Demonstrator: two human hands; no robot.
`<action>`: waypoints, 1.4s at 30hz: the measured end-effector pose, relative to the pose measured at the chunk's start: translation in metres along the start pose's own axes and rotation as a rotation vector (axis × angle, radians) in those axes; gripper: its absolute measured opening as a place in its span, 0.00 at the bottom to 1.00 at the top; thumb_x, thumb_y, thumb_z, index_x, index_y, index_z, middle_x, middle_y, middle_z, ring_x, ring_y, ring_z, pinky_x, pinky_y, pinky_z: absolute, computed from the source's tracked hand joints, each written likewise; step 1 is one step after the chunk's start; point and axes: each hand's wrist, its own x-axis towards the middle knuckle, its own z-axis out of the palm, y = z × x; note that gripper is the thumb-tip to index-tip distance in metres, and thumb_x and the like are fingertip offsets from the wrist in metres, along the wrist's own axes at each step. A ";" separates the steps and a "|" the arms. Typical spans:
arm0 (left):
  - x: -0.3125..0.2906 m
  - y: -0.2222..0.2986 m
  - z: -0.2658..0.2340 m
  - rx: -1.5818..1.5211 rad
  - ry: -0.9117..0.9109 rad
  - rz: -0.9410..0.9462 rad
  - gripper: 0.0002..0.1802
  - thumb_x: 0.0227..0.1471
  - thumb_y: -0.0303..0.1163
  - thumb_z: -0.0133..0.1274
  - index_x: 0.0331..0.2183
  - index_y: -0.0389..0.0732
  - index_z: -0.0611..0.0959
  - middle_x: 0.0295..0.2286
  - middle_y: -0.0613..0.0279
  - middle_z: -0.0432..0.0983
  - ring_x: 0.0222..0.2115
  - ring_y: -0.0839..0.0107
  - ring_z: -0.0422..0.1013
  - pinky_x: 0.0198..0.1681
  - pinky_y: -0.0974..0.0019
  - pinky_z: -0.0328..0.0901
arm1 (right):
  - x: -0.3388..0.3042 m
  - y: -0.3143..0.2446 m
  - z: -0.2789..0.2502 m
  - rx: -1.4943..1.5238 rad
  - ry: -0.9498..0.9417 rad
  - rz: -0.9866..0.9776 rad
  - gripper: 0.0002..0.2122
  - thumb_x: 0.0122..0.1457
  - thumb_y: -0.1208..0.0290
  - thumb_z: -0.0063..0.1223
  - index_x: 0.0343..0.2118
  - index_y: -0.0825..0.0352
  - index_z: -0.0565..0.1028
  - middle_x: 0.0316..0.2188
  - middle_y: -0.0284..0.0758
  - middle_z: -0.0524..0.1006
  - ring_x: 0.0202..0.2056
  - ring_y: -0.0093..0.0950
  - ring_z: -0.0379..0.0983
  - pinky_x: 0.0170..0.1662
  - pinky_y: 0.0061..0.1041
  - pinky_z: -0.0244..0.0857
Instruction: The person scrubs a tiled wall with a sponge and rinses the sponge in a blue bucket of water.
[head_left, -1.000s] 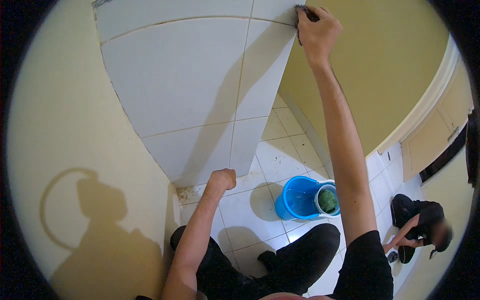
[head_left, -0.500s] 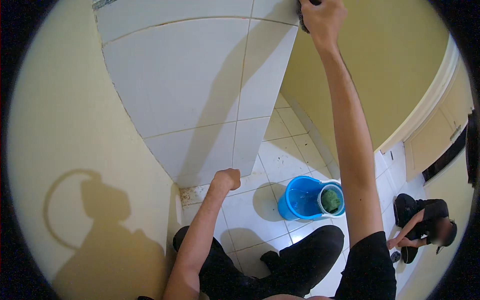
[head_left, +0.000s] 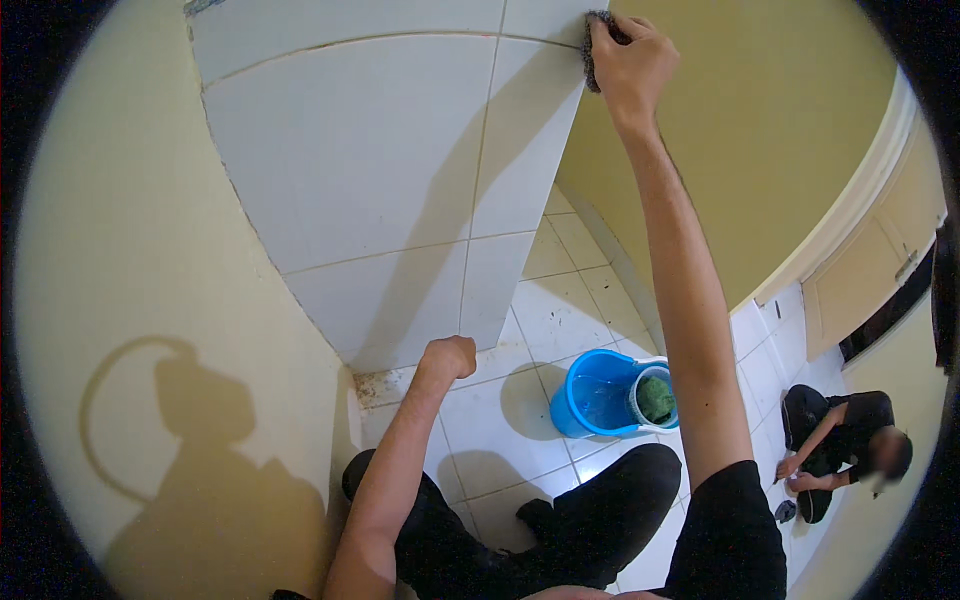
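Lower in view than half a second ago, the right hand [head_left: 638,72] has slid down along the outer edge of the white tiled wall [head_left: 370,150], taking the dark scouring pad [head_left: 591,72] with it, while the left hand [head_left: 450,357] has hardly moved. Off to the right, the co-worker [head_left: 838,430], crouched on the floor, has shifted a little as well.

Thumb and fingers of the right hand pinch the pad, which sits at the upper right of the tiles and seems to touch their edge, near a grout line. The left hand is clenched into a fist by the bottom edge of the tiles; nothing shows in it, and I cannot tell whether it bears on the wall.

Judging from this, the step in hand is scrubbing that edge, and the next stroke would call for a firm pinch and the pad kept flat as it rounds the corner. The blue bucket [head_left: 568,412] stands on the floor tiles [head_left: 495,425] near the knees, with a smaller pale container [head_left: 634,405] at its right side holding something green [head_left: 655,398]
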 end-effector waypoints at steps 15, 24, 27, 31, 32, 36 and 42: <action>0.008 -0.006 0.004 -0.013 0.010 -0.014 0.18 0.50 0.26 0.47 0.42 0.34 0.82 0.45 0.47 0.78 0.45 0.54 0.76 0.46 0.54 0.71 | 0.022 -0.007 0.006 0.048 -0.059 0.095 0.07 0.52 0.76 0.56 0.27 0.76 0.78 0.19 0.47 0.75 0.19 0.30 0.71 0.25 0.33 0.63; -0.005 -0.002 -0.007 -0.025 -0.028 -0.045 0.19 0.51 0.28 0.46 0.45 0.35 0.79 0.46 0.46 0.77 0.47 0.52 0.74 0.49 0.52 0.70 | -0.001 -0.005 0.004 0.072 -0.065 0.086 0.09 0.53 0.71 0.58 0.29 0.74 0.79 0.23 0.42 0.78 0.22 0.28 0.73 0.28 0.29 0.65; 0.001 0.004 -0.007 -0.020 -0.067 0.019 0.21 0.52 0.29 0.46 0.48 0.35 0.76 0.48 0.44 0.75 0.48 0.51 0.73 0.50 0.51 0.68 | 0.010 -0.020 -0.011 0.103 -0.176 0.248 0.06 0.54 0.77 0.56 0.27 0.77 0.78 0.19 0.43 0.76 0.19 0.26 0.70 0.24 0.31 0.62; -0.002 0.002 -0.002 0.001 0.028 0.007 0.18 0.51 0.28 0.47 0.43 0.35 0.82 0.44 0.48 0.78 0.45 0.55 0.76 0.46 0.54 0.71 | -0.033 0.016 0.010 0.108 0.028 -0.176 0.06 0.55 0.78 0.55 0.26 0.76 0.78 0.18 0.39 0.75 0.18 0.25 0.71 0.20 0.29 0.62; -0.004 -0.002 0.001 0.000 0.028 0.002 0.18 0.51 0.28 0.47 0.43 0.35 0.82 0.44 0.48 0.78 0.45 0.55 0.76 0.46 0.54 0.71 | -0.030 -0.001 0.005 0.113 0.028 -0.173 0.06 0.55 0.78 0.55 0.26 0.76 0.78 0.18 0.39 0.75 0.18 0.25 0.71 0.20 0.29 0.62; 0.004 -0.001 0.003 -0.026 0.050 -0.004 0.17 0.50 0.27 0.47 0.42 0.35 0.83 0.45 0.48 0.78 0.46 0.55 0.76 0.46 0.55 0.71 | 0.013 -0.021 -0.014 0.181 -0.308 0.365 0.07 0.55 0.78 0.56 0.26 0.77 0.78 0.18 0.38 0.75 0.16 0.24 0.70 0.18 0.27 0.60; -0.001 -0.006 0.001 -0.014 0.017 -0.012 0.17 0.50 0.28 0.48 0.42 0.35 0.83 0.45 0.48 0.78 0.46 0.55 0.76 0.46 0.55 0.71 | -0.018 -0.009 -0.003 0.125 -0.161 0.098 0.08 0.55 0.77 0.56 0.25 0.78 0.78 0.16 0.39 0.75 0.15 0.24 0.69 0.18 0.29 0.60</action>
